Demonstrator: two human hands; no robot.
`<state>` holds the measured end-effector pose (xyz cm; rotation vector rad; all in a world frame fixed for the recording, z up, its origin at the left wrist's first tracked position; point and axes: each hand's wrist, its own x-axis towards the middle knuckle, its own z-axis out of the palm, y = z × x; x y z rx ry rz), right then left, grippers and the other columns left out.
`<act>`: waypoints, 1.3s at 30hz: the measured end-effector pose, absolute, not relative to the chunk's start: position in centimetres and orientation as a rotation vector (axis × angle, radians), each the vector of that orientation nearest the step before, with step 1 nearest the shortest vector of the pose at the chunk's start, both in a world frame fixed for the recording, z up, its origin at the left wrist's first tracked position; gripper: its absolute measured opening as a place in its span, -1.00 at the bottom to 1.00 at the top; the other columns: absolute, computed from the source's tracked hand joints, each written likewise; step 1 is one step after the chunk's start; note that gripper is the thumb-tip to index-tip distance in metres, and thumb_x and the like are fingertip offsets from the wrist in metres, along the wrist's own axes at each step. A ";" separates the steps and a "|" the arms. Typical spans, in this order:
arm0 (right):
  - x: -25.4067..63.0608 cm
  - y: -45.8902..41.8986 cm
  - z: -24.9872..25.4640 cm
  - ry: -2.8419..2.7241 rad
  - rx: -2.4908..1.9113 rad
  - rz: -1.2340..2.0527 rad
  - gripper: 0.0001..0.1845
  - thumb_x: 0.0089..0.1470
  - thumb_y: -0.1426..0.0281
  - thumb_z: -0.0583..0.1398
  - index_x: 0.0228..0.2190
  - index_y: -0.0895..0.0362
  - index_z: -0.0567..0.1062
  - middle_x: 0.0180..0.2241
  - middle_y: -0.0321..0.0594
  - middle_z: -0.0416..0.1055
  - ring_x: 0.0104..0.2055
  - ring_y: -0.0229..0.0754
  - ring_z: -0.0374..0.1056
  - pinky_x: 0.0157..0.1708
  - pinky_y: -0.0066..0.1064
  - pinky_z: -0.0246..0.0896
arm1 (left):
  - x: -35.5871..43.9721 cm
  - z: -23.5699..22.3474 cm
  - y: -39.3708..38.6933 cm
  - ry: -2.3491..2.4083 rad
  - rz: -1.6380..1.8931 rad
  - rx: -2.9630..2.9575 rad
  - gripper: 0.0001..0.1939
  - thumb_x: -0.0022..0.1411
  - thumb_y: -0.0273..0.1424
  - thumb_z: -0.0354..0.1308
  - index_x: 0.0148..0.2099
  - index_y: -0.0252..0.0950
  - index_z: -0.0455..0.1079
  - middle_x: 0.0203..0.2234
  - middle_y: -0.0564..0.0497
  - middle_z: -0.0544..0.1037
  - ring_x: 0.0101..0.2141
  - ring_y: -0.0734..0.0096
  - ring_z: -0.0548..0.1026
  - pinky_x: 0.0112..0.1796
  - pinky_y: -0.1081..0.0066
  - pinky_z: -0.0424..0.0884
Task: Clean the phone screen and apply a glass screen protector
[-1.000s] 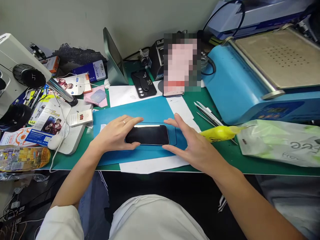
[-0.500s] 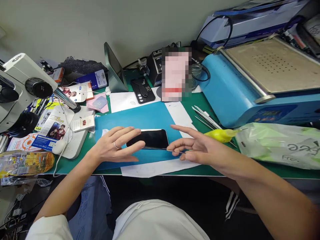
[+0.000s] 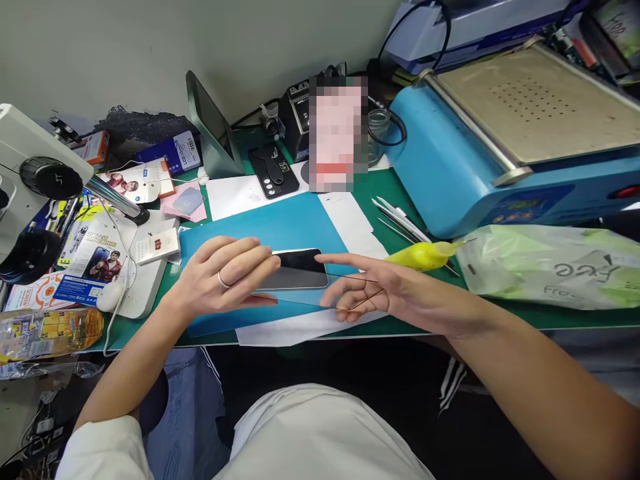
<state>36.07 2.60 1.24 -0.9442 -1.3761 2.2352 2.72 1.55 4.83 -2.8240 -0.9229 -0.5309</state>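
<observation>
My left hand (image 3: 227, 277) is closed on the left end of a thin, clear screen protector (image 3: 300, 298) with a dark edge line. The sheet is held tilted above the phone (image 3: 300, 270). My right hand (image 3: 367, 287) is at the sheet's right end, fingers apart and index finger stretched over the phone; the sheet's edge crosses in front of the palm. Whether the right fingers touch it I cannot tell. Black-screened, the phone lies on a blue mat (image 3: 270, 230), partly covered by my left fingers and seen through the sheet.
Behind the mat lies a black phone case (image 3: 273, 171) beside a tilted screen (image 3: 215, 130). To the right are tweezers (image 3: 400, 217), a yellow bulb (image 3: 423, 256), a plastic packet (image 3: 555, 267) and a blue machine (image 3: 440, 180). A microscope (image 3: 45, 173) stands at left.
My left fingers have closed on the screen protector and its clear sheet now shows between my hands. My right hand's grip has loosened and its fingers have spread. The camera view has shifted slightly.
</observation>
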 end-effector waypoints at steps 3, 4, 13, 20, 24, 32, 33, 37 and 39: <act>36.0 2.2 0.2 -1.483 -1.115 1.818 0.18 -0.06 -0.23 0.35 0.41 0.01 0.11 0.00 0.06 0.53 -0.33 -0.09 0.52 -0.38 -0.22 0.52 | 3.1 4.2 2.1 -0.961 -0.744 -2.700 -0.21 0.22 0.15 0.29 0.32 -0.17 0.27 -0.01 -0.18 0.61 0.05 -0.03 0.57 0.05 0.05 0.45; 35.9 2.0 -0.2 -1.524 -1.166 1.683 0.17 -0.06 -0.16 0.39 0.41 -0.02 0.10 0.01 0.04 0.51 -0.36 -0.14 0.47 -0.45 -0.28 0.47 | 3.3 3.8 2.2 -0.996 -0.789 -2.684 -0.19 0.21 0.17 0.29 0.30 -0.22 0.28 -0.03 -0.20 0.61 0.04 -0.03 0.57 0.03 0.06 0.45; 34.3 2.0 -2.8 -1.895 -1.285 1.111 -0.15 0.08 -0.13 0.32 0.28 -0.04 0.36 -0.12 -0.16 0.49 -0.35 -0.20 0.30 -0.35 -0.28 0.38 | 3.0 0.8 2.0 -1.479 -0.667 -2.864 -0.24 0.23 0.23 0.21 0.20 -0.26 0.35 0.02 -0.24 0.57 0.09 -0.09 0.49 0.10 -0.04 0.36; 34.5 2.5 -3.0 -1.961 -1.352 1.109 -0.10 0.04 -0.21 0.30 0.27 0.00 0.38 -0.15 -0.17 0.47 -0.39 -0.21 0.30 -0.40 -0.27 0.37 | 3.1 0.6 2.3 -1.501 -0.709 -2.934 -0.27 0.26 0.17 0.23 0.18 -0.30 0.35 0.02 -0.24 0.55 0.04 -0.04 0.48 0.09 -0.01 0.34; 34.4 2.3 -2.6 -1.987 -1.394 1.091 -0.24 0.06 -0.18 0.30 0.15 -0.01 0.47 -0.24 -0.23 0.40 -0.40 -0.21 0.29 -0.40 -0.29 0.39 | 3.0 0.4 1.9 -1.490 -0.678 -2.970 -0.28 0.25 0.16 0.26 0.16 -0.33 0.35 0.01 -0.25 0.55 0.04 -0.03 0.49 0.10 0.01 0.34; 34.4 2.3 -2.7 -2.025 -1.399 0.994 -0.29 0.08 -0.08 0.34 0.17 -0.04 0.43 -0.21 -0.23 0.36 -0.43 -0.25 0.28 -0.42 -0.32 0.43 | 2.4 0.1 2.0 -1.519 -0.485 -3.026 -0.24 0.23 0.18 0.25 0.22 -0.28 0.34 0.05 -0.26 0.52 0.04 -0.08 0.46 0.14 -0.10 0.32; 34.4 2.3 -2.8 -2.026 -1.396 0.983 -0.27 0.07 -0.10 0.34 0.17 -0.04 0.44 -0.22 -0.23 0.35 -0.43 -0.25 0.28 -0.43 -0.32 0.43 | 2.2 0.1 2.0 -1.529 -0.486 -3.032 -0.24 0.23 0.18 0.25 0.23 -0.27 0.33 0.06 -0.25 0.51 0.04 -0.08 0.46 0.15 -0.11 0.33; 34.2 2.1 -2.8 -2.023 -1.380 0.936 -0.29 0.09 -0.11 0.33 0.17 -0.04 0.45 -0.24 -0.23 0.35 -0.47 -0.28 0.25 -0.45 -0.34 0.44 | 1.4 -0.1 1.9 -1.569 -0.563 -3.090 -0.22 0.22 0.13 0.30 0.28 -0.26 0.31 0.08 -0.24 0.48 0.08 -0.07 0.47 0.28 -0.20 0.20; 34.1 2.0 -2.9 -2.033 -1.344 0.900 -0.31 0.11 -0.08 0.32 0.18 -0.05 0.45 -0.22 -0.23 0.33 -0.47 -0.28 0.25 -0.43 -0.34 0.47 | 1.1 -0.1 1.9 -1.572 -0.600 -3.113 -0.22 0.20 0.11 0.33 0.28 -0.26 0.32 0.07 -0.23 0.48 0.08 -0.07 0.47 0.30 -0.23 0.17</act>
